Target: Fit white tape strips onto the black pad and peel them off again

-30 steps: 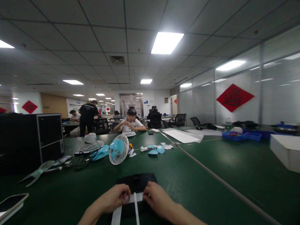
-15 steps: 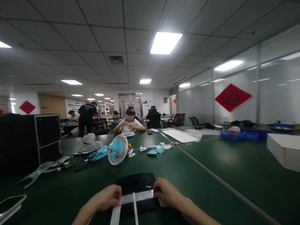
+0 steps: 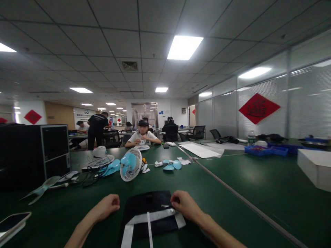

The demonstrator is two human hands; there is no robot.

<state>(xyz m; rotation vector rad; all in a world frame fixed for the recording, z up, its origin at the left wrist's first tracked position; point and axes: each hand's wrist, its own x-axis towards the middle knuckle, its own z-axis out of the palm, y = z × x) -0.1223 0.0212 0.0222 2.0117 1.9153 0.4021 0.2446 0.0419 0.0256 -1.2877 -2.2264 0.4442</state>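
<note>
A flat black panel (image 3: 141, 203) lies on the green table in front of me. Silvery-white tape strips (image 3: 152, 217) run across it and down its left side, with a thin strip down the middle and a short piece at the right. My left hand (image 3: 107, 206) hovers left of the panel, fingers curled, with nothing visible in them. At the panel's upper right, my right hand (image 3: 184, 205) has its fingertips pinched at the right end of the crosswise strip. Its palm and inner fingers are partly hidden.
A white fan cage with blue blades (image 3: 131, 164) stands beyond the panel, with loose blue blades (image 3: 172, 164) beside it. A black computer case (image 3: 55, 144) is at left, a phone (image 3: 12, 224) at lower left. A co-worker (image 3: 142, 136) sits opposite. Blue trays (image 3: 258, 150) lie right.
My left hand has left the tape's left end and moved left and up, off the panel. My right hand has risen slightly at the right end. The view has shifted a little.
</note>
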